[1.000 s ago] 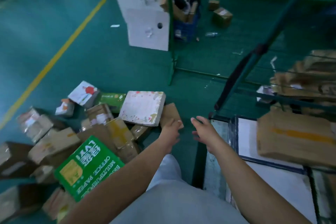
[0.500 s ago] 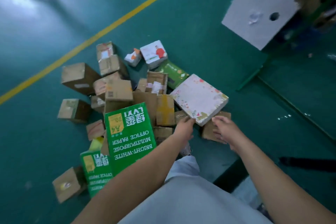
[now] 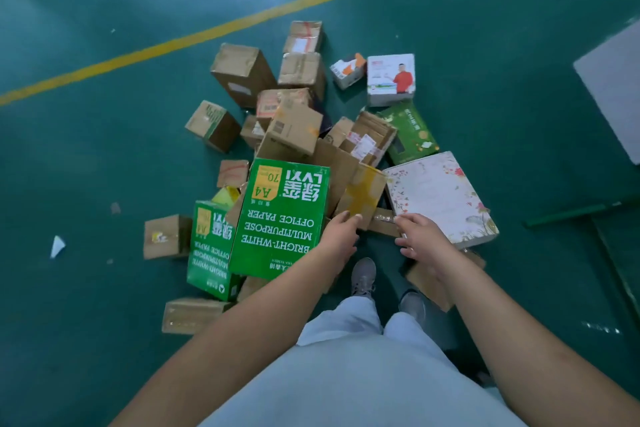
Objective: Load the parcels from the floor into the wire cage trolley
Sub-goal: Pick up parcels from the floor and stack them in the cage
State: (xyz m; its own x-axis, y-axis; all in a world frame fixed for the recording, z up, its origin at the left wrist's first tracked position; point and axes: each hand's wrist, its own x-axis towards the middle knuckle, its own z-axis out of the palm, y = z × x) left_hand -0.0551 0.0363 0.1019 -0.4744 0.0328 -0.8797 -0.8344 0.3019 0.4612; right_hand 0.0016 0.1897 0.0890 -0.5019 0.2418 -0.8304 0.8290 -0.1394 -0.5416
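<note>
A heap of parcels lies on the green floor in front of my feet. Two green office-paper boxes, a big one (image 3: 281, 218) and a smaller one (image 3: 211, 250), sit at its near left. A white flowered box (image 3: 440, 198) lies at the near right, and a yellow-taped brown box (image 3: 363, 196) between them. My left hand (image 3: 337, 236) hovers by the big green box's right edge, fingers relaxed, holding nothing. My right hand (image 3: 420, 236) is spread, empty, over a small taped brown parcel (image 3: 381, 220) beside the flowered box. The wire cage trolley is out of view.
Several brown cartons (image 3: 242, 74) spread toward a yellow floor line (image 3: 242, 21). A white box with a red-shirted figure (image 3: 391, 78) and a dark green box (image 3: 410, 132) lie at the far right. A grey panel (image 3: 613, 87) is at the right edge. My shoes (image 3: 363, 276) stand close to the pile.
The view has swung left and down, away from the trolley to the parcel pile. Both hands have come down toward the near parcels, still empty.
</note>
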